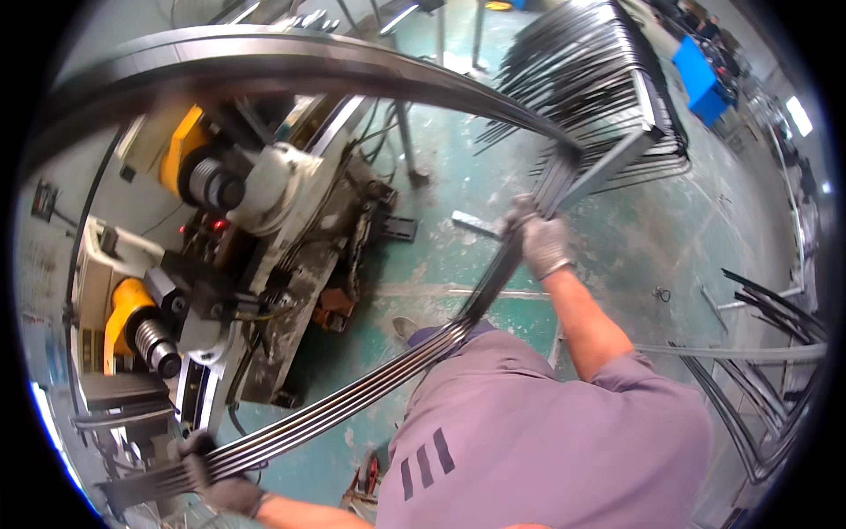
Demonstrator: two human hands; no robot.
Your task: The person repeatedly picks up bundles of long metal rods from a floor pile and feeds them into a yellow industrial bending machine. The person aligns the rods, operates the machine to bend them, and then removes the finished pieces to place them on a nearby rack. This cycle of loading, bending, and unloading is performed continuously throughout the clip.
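Observation:
A bundle of several long bent metal tubes (352,388) lies across in front of my body. It runs from the lower left up to a bend at the upper middle, then sweeps back left along the top. My left hand (220,480), in a dark glove, is wrapped round the bundle near its lower left end. My right hand (541,238), in a grey glove, grips the same bundle just below the bend. Parts of the fingers on both hands are hidden or blurred.
On the left stands a machine with a yellow-and-black fitting (132,309) and a matching upper fitting (185,145). A large stack of bent tubes (599,79) stands at the far right, near a blue panel (701,79). More dark tubes (749,397) lie at the right.

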